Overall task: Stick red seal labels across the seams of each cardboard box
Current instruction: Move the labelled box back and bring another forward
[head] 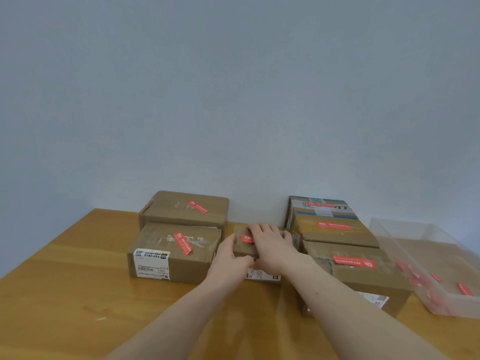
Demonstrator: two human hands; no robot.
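Observation:
A small cardboard box (240,247) sits in the middle of the wooden table (65,294), between two groups of boxes. A red seal label (247,238) lies on its top, partly under my right hand (272,245), which rests flat over the box and the label. My left hand (230,255) grips the box's left front corner. Left of it stand a near box (176,253) and a far box (185,210), each with a red label. On the right, a near box (361,274), a middle box (335,229) and a printed far box (322,206) also carry red labels.
A clear plastic bin (426,266) with several loose red labels stands at the table's right edge. A plain wall rises directly behind the boxes. Bare wood shows at the front and left of the table.

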